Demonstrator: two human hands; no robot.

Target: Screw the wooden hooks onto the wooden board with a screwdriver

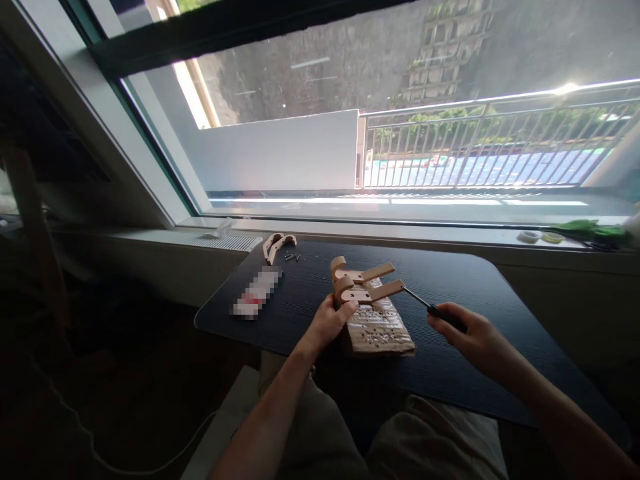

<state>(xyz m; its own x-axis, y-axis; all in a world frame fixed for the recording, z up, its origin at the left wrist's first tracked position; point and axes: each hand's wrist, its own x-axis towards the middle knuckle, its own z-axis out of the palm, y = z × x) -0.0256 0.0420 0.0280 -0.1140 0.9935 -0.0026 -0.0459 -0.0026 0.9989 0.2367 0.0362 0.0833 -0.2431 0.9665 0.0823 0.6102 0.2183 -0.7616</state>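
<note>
My left hand (327, 322) grips the nearer of two curved wooden pieces, thumb pressed on its lower edge. This nearer wooden piece (370, 294) has a hooked left end, small dark holes and a flat right arm. Just behind it lies a similar wooden piece (361, 275). Both rest on a tape-wrapped cardboard block (383, 327) whose top is pitted with many small holes. My right hand (463, 330) is closed around the dark handle of a screwdriver (420, 300). The screwdriver's tip meets, or nearly meets, the right end of the nearer piece.
On the dark table (300, 327), more curved wooden pieces (275, 247) lie at the back left beside several screws (292, 256). A blurred white and red packet (257, 291) is left of my hands. Tape rolls (529, 237) sit on the windowsill (450, 238).
</note>
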